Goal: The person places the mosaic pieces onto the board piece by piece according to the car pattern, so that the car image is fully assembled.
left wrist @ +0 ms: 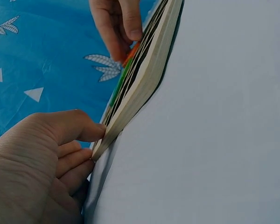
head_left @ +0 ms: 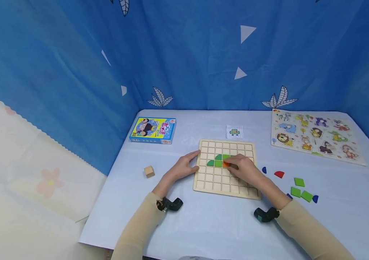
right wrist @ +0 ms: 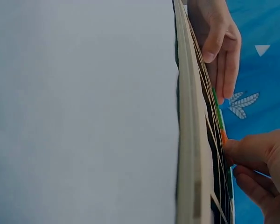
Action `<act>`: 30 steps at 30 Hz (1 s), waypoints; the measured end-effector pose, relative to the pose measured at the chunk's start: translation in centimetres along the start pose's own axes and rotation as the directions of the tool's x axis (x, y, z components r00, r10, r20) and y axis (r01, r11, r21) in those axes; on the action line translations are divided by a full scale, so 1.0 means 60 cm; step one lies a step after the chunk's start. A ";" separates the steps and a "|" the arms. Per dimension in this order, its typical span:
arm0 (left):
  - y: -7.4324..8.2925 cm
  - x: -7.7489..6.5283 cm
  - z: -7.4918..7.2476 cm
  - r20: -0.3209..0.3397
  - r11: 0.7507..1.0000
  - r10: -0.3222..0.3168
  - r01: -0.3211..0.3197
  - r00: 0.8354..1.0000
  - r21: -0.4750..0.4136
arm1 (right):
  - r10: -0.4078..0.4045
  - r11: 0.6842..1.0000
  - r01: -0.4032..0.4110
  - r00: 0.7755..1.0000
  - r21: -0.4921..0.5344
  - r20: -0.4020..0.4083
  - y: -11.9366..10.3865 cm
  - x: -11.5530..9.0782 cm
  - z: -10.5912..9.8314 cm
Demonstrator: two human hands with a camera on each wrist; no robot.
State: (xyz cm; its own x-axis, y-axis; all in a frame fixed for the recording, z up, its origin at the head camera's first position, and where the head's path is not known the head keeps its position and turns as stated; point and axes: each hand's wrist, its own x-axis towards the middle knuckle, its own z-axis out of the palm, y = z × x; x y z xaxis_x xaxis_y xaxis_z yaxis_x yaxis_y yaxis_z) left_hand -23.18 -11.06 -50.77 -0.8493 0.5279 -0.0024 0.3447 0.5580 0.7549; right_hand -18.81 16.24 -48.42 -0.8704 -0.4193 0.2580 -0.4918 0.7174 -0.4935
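Note:
A wooden grid board [head_left: 208, 185] lies flat, with green tiles [head_left: 218, 163] in its middle cells, some square and some rounded. My right hand [head_left: 246, 169] reaches over the board from the right. Its thumb and fingertips pinch an orange tile [head_left: 226, 164] down at the grid, beside a green square; the fingers hide part of that tile and the cells behind. On the other side my left hand [head_left: 181, 168] rests against the board's left edge, thumb and fingers spread apart. The left wrist view shows its thumb and fingertips touching the board's rim [left wrist: 130, 107].
A small pattern card [head_left: 235, 132] lies behind the board. Right of it are a red quarter-round tile [head_left: 279, 174], green squares [head_left: 296, 191] and blue half-rounds [head_left: 264, 169]. An animal puzzle board [head_left: 317, 135] is at back right, a boxed game [head_left: 153, 130] and wooden cube [head_left: 149, 171] left.

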 end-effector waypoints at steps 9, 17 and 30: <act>-0.003 0.000 -0.004 -0.009 1.000 0.001 -0.001 1.000 0.010 | 0.055 0.995 -0.052 0.998 0.082 -0.032 0.013 -0.027 -0.044; -0.007 -0.002 -0.007 -0.016 1.000 0.016 -0.016 1.000 -0.004 | 0.042 0.991 -0.038 0.999 0.129 -0.027 0.028 -0.014 -0.022; -0.004 -0.001 0.000 -0.005 1.000 0.015 -0.015 1.000 -0.019 | 0.004 0.998 -0.004 1.000 0.064 0.005 0.017 0.008 -0.004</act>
State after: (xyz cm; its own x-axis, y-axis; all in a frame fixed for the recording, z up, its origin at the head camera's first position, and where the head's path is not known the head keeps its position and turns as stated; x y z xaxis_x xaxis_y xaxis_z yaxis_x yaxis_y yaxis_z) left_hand -23.23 -11.20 -50.94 -0.8461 0.5329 0.0128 0.3502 0.5375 0.7671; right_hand -19.72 16.88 -48.62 -0.8723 -0.4189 0.2522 -0.4856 0.6823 -0.5465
